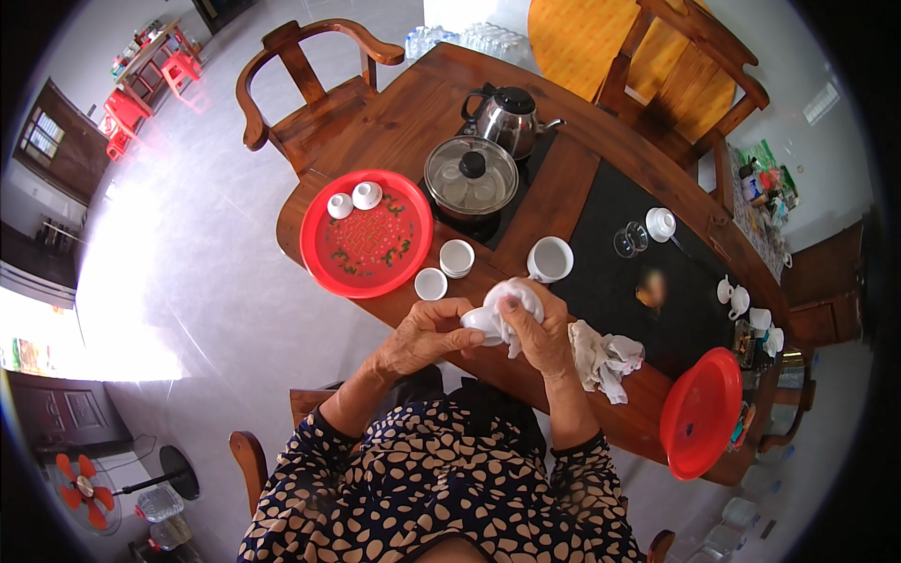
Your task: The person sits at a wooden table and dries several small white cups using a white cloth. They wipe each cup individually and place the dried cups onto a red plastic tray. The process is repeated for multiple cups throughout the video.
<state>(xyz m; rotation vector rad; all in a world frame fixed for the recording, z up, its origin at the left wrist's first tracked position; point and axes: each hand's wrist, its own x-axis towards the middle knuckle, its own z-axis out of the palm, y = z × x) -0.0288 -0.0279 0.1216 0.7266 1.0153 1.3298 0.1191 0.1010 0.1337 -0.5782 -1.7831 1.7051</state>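
Note:
Over the table's near edge, my left hand [427,336] pinches a small white cup [481,325] by its rim. My right hand [540,330] grips a white cloth [516,298], which is bunched against the same cup. Just beyond my hands stand a white mug [550,259] and small white cups [431,284], two of them stacked [457,258]. To the left, a red round tray [324,251] with a printed pattern bears two white cups [366,195]. A crumpled cloth [608,361] lies beside my right wrist.
A glass-lidded pot [471,178] with cups inside and a steel kettle [511,122] stand at the far middle. Farther right are a glass cup [630,241], a white lidded bowl [660,224] and a red basin [699,413]. Wooden chairs [310,89] surround the table.

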